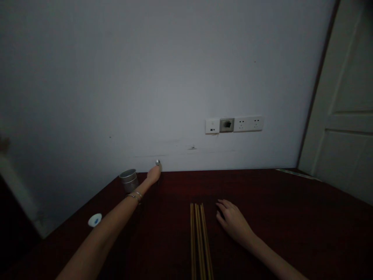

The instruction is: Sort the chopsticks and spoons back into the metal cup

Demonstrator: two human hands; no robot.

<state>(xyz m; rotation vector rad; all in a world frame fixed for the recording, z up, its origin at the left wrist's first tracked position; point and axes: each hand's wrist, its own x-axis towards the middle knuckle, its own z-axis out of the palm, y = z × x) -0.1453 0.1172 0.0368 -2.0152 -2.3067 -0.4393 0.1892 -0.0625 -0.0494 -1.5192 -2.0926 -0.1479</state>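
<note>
My left hand reaches to the back of the dark red table, its fingers closed. Above it shows a small shiny silver piece with a rounded end, close to the wall. The rest of that piece is hidden by the hand. Just left of this hand stands a grey metal cup. Several long, thin wooden sticks, like chopsticks, lie side by side at the front middle. To their right my right hand rests on the tabletop, fingers slightly bent and apart, holding nothing and not touching the sticks.
A small white dish with a blue mark sits at the left, beside my left forearm. The wall with sockets bounds the table at the back. A white panelled door stands at the right, and a pale strip lies along the far right edge.
</note>
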